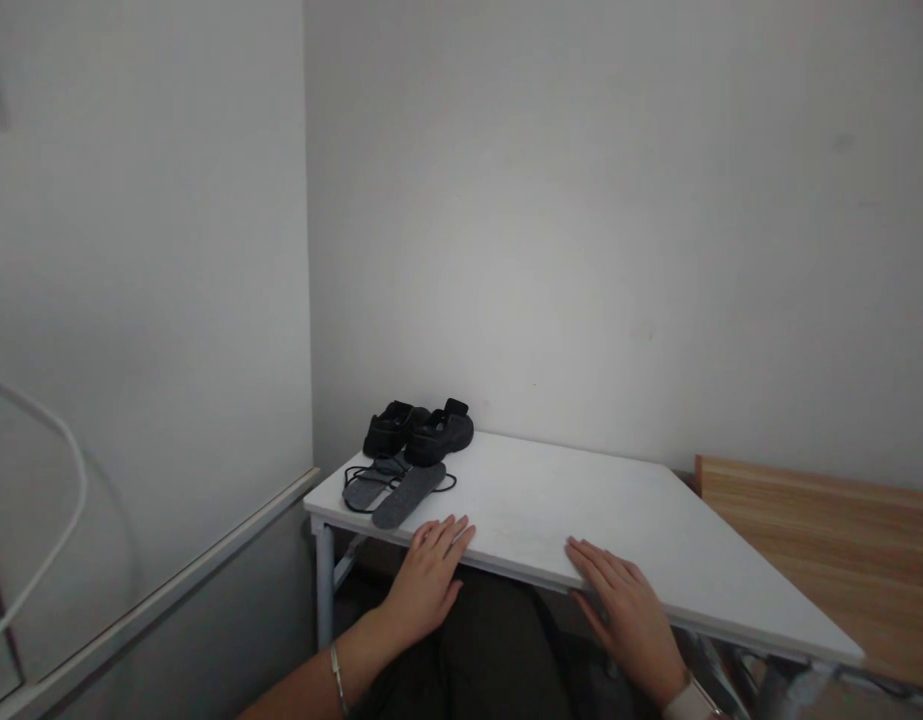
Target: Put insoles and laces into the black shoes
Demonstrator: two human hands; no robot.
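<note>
My left hand (431,570) rests on the front edge of a white table (566,480), its fingers stretched out flat and holding nothing. Farther right, my right hand (622,595) lies on the same edge, also with straight fingers and nothing in them. Just beyond my left hand are two grey insoles (408,495), side by side, with black shoelaces (447,483) looped over and around them. Behind these stands a pair of black shoes (440,435), close together with their tongues raised; no laces show in them.
A wood-grain panel (813,540) stands beyond the table's right side. Pale walls (543,220) meet in a corner behind the table. At far left a white cable (78,470) hangs in a curve. My dark-clothed legs (498,650) are under the table edge.
</note>
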